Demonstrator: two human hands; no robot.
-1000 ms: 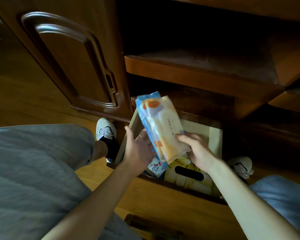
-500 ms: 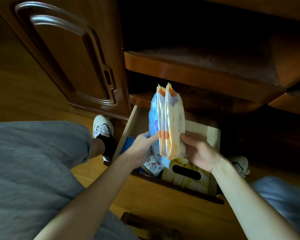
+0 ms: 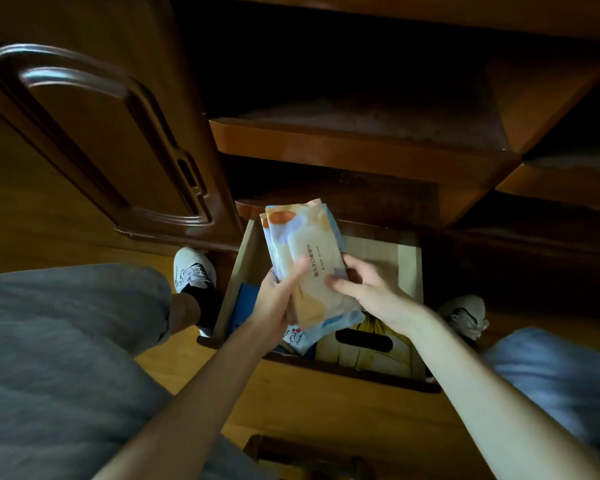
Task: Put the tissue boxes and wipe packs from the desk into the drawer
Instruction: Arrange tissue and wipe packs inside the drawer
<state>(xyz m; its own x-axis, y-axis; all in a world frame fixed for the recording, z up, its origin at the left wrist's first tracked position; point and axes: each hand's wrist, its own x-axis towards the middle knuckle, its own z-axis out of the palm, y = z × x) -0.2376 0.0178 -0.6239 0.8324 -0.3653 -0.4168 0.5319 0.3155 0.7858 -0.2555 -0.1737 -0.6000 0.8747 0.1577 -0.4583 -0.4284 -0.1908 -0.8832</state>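
Note:
Over the open wooden drawer (image 3: 411,268) I hold a stack of wipe packs (image 3: 309,251), pale with orange and blue patches. My left hand (image 3: 279,299) grips their left lower edge, thumb across the front. My right hand (image 3: 368,292) holds the right side. Inside the drawer, a yellow tissue box (image 3: 368,355) with a dark oval slot lies at the front right. A small white pack with a red print (image 3: 293,337) and something blue (image 3: 246,303) lie at the front left, partly hidden by my hand.
A carved cabinet door (image 3: 94,133) stands at the left. Two wooden shelves (image 3: 354,147) jut out above the drawer. My knees in grey and blue cloth and my white shoes (image 3: 193,268) flank the drawer on the wooden floor.
The packs were held on edge half a second ago. They have turned face up toward me and come a little lower over the drawer, both hands still on them.

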